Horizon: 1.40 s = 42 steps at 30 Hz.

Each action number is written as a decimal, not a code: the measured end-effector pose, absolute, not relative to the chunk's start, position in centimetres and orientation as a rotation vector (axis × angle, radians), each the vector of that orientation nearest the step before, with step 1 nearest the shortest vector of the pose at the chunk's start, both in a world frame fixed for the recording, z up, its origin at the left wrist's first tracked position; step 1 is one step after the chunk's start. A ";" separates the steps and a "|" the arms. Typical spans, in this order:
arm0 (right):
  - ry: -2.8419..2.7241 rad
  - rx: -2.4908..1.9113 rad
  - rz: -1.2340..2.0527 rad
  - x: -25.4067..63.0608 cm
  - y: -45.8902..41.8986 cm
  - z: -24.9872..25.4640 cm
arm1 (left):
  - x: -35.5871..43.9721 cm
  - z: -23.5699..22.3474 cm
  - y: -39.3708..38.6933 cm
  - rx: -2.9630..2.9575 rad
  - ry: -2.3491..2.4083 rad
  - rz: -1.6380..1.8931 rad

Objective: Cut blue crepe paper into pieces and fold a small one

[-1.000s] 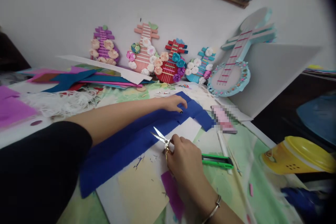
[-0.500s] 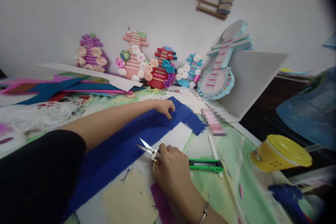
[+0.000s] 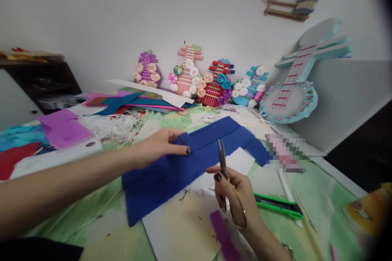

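Note:
My left hand (image 3: 167, 147) pinches a folded piece of dark blue paper (image 3: 183, 161), thumb on top and fingers curled behind. It is raised a little over the larger blue sheet (image 3: 147, 200), which lies slantwise across the table. In my right hand (image 3: 237, 191) are small scissors (image 3: 222, 157) with gold handles, their blades pointing up and slightly apart. A green utility knife (image 3: 280, 206) lies just right of that hand. Beneath are a white and cream board (image 3: 180, 220), dark snippets and a purple strip (image 3: 225, 236).
Decorated lute-shaped crafts (image 3: 188, 73) lean against the wall, with a larger pale blue one (image 3: 289, 94) at the right. Coloured sheets (image 3: 122, 104) and white string (image 3: 113, 124) lie at the back left. A yellow tub (image 3: 367, 212) stands at the right edge.
My left hand has drawn back from the far end of the blue paper, bringing up a folded piece. The scissors have turned from pointing left to pointing up. The view has swung left.

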State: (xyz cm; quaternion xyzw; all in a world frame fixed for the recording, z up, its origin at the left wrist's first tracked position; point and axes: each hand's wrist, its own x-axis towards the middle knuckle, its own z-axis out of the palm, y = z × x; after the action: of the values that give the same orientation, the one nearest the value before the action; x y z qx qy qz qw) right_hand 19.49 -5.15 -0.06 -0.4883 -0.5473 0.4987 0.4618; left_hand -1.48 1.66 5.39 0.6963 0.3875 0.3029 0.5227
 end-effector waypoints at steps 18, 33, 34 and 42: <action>-1.425 -1.214 1.610 18.7 -6.3 -0.7 | -1.2 -0.4 -2.3 1.113 0.903 0.652; -1.876 -1.175 1.706 20.1 -5.3 0.1 | -3.1 -0.7 -1.9 0.861 0.912 0.700; -1.858 -1.178 1.710 20.1 -5.3 0.1 | -3.1 -0.7 -1.9 0.841 0.912 0.696; -1.805 -1.206 1.725 19.9 -5.4 -0.1 | -3.0 -0.8 -2.0 0.797 0.876 0.708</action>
State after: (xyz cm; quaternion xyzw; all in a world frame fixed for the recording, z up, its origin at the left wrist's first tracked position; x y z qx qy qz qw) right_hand 19.89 -5.36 -0.13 -0.4277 -0.6398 0.6117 0.1832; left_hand -2.99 -2.02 -0.80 0.3677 0.4041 0.3268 0.7712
